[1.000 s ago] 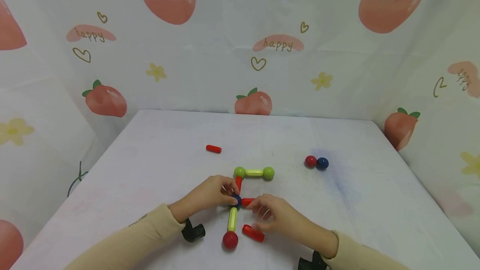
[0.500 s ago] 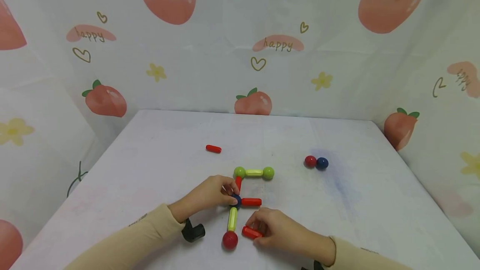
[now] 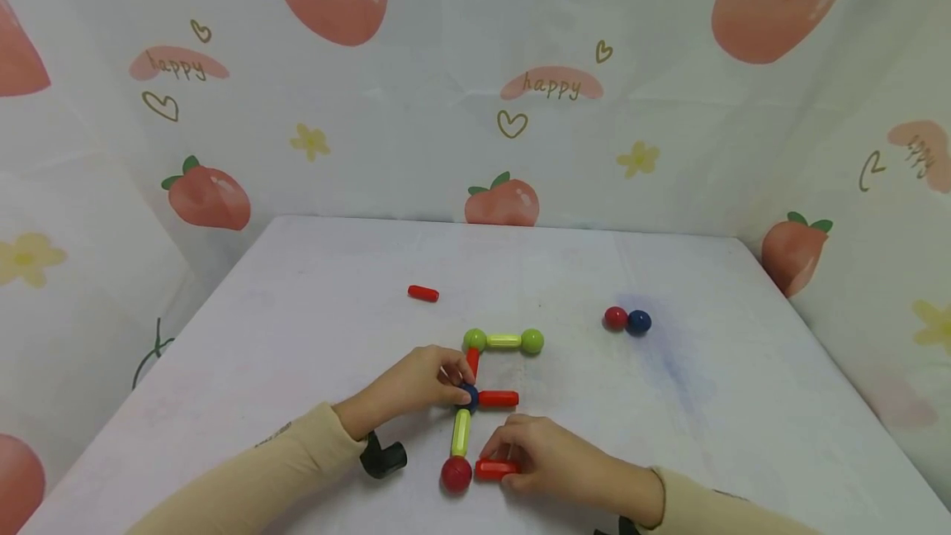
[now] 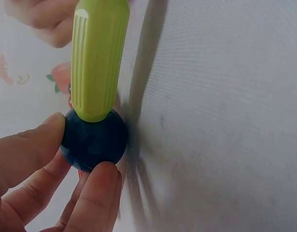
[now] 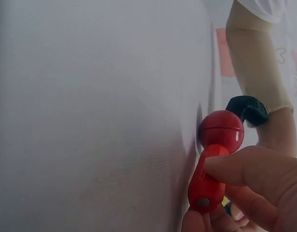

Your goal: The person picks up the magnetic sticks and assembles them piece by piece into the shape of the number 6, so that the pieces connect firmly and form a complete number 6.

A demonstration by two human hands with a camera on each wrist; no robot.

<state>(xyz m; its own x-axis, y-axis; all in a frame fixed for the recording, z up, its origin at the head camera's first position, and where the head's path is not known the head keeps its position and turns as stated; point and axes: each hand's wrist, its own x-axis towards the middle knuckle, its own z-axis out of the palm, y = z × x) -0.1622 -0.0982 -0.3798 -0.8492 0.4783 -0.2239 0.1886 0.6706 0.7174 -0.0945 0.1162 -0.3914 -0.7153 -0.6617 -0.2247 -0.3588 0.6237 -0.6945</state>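
My left hand (image 3: 427, 380) pinches a dark blue ball (image 4: 93, 142) between thumb and fingers. From that ball a yellow-green rod (image 3: 461, 433) runs toward me to a red ball (image 3: 456, 475), and a red rod (image 3: 499, 399) points right. Another red rod (image 3: 472, 363) leads away to a green ball (image 3: 475, 340), joined by a second yellow-green rod (image 3: 503, 342) to another green ball (image 3: 532, 342). My right hand (image 3: 553, 461) pinches a loose-ended red rod (image 5: 206, 186); its far end meets the red ball, and a metal disc shows in its near end.
Farther back on the white table (image 3: 334, 271) lies a single red rod (image 3: 423, 294). At the right, a red ball (image 3: 615, 319) and a blue ball (image 3: 639, 322) sit side by side. A black wrist-camera mount (image 3: 384, 458) hangs below the left wrist.
My right hand has come off the middle red rod, moved toward me and taken the lower red rod, turning it level and bringing it left to the red ball. The left hand stays put.
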